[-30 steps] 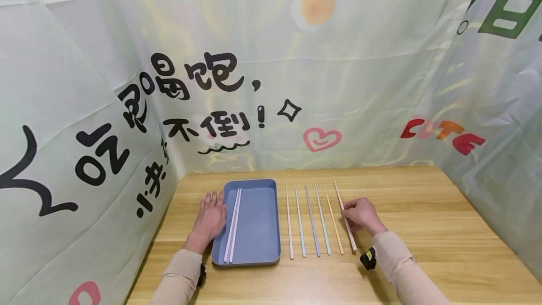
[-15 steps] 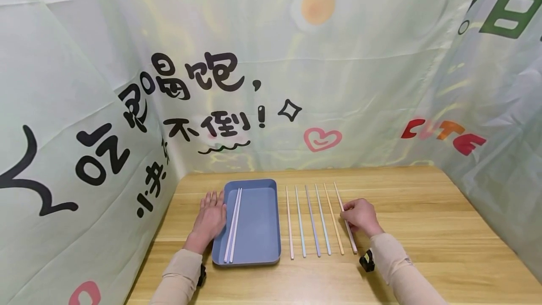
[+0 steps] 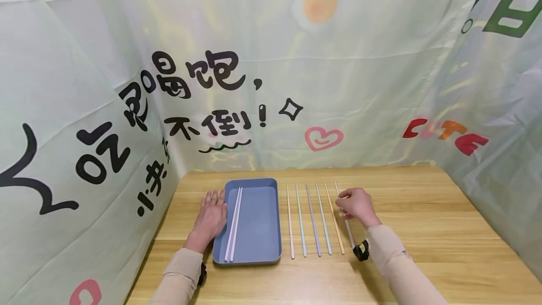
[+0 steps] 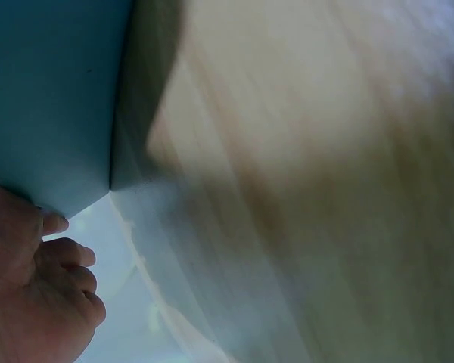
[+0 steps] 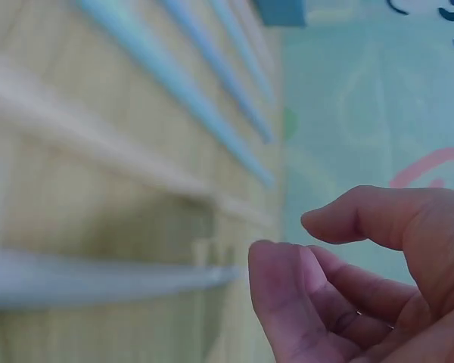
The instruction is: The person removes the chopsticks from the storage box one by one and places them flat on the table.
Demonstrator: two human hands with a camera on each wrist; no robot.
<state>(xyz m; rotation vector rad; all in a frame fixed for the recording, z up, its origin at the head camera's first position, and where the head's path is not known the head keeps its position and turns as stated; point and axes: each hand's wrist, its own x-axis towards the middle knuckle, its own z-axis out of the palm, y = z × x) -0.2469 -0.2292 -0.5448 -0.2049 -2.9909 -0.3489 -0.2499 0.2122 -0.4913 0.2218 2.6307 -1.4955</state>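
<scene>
- Cloth backdrop (image 3: 254, 27): from my remote station I see it rise behind the work, printed with dark lettering and a heart.
- Wooden tabletop (image 3: 423, 229): it bears everything I list below.
- Blue-grey tray (image 3: 258, 222): I find a pair of pale chopsticks (image 3: 231, 231) lying lengthwise inside, toward its left wall.
- Left hand (image 3: 213, 214): extended fingers rest against the tray's left wall; I see nothing held.
- Right hand (image 3: 357, 205): within the last half-second it has shifted toward the far edge, away from where its fingers met the pink chopstick (image 3: 350, 233). The right wrist view shows me a modest gap between thumb and forefinger, with nothing in it; I judge the stick released and its handling paused.
- Pink chopstick: it lies at the row's right end, passing beneath the right hand, its far end visible beyond the fingers.
- Orange chopstick (image 3: 337, 229): it lies just left of the pink one, near the right fingertips.
- Four further chopsticks (image 3: 313, 220): I see them spaced apart between tray and orange stick.
</scene>
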